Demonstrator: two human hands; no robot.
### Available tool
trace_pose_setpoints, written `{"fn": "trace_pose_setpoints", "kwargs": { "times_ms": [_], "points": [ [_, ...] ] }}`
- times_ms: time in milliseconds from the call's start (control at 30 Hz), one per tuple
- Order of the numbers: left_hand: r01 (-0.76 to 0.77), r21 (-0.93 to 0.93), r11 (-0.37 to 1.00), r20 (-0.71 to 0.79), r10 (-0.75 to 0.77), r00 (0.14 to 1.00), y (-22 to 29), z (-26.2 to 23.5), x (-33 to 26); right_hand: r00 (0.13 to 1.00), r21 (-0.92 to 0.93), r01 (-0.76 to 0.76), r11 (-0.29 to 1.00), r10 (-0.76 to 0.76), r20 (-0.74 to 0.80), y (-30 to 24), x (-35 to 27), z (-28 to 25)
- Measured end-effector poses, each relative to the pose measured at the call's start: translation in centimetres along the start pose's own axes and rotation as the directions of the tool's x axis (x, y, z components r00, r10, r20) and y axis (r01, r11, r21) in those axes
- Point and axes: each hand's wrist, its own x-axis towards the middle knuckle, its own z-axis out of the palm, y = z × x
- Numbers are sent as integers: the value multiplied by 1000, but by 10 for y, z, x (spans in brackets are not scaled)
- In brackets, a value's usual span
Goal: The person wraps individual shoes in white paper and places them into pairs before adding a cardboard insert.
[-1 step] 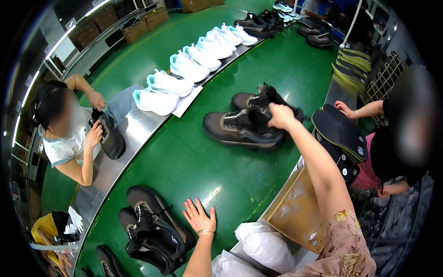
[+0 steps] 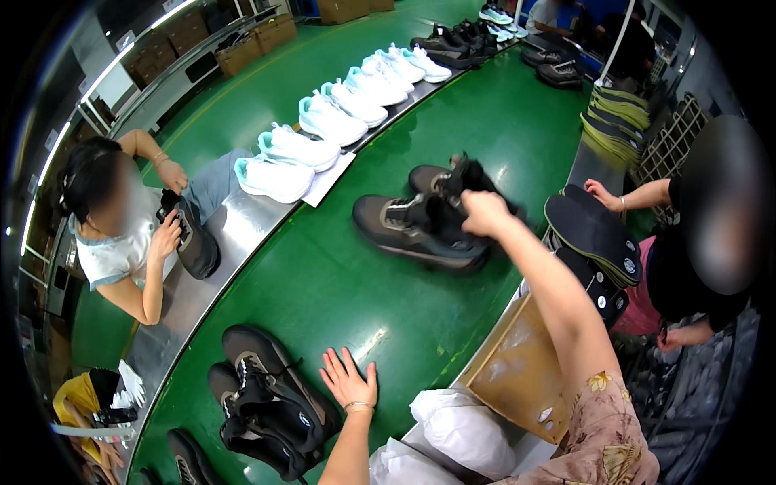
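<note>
Note a slight leftward shift, since the earlier frame, of the right hand (image 2: 485, 214) and the dark shoes (image 2: 404, 222) at the middle of the green table (image 2: 299, 291), with fingers clamped on the heel end. Observe the left hand (image 2: 351, 380) flat with fingers apart, just beside the other shoes (image 2: 271, 388).
</note>
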Motion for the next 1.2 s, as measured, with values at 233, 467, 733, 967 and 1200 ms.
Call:
{"fn": "trace_pose_setpoints", "kwargs": {
  "times_ms": [233, 467, 733, 967, 1200],
  "points": [
    [-13, -65, 998, -51, 10, 999, -5, 8, -3, 989, 244, -125, 962, 141, -47, -129, -84, 51],
    [-22, -335, 942, -124, -21, 992, -24, 19, -3, 987, 281, 109, 953, -137, 82, -179, -151, 61],
    [229, -879, 419, 191, -131, 973, 3, -27, 18, 987, 713, 87, 695, 36, -156, -116, -237, -6],
    [437, -633, 639, 294, -324, 899, 16, -46, 30, 970, 684, -17, 729, 179, -167, -123, -401, -3],
    [205, -656, 726, 126, -162, 979, -14, -36, -20, 967, 525, -71, 848, 188, -173, -107, -478, 75]
  ]
}}
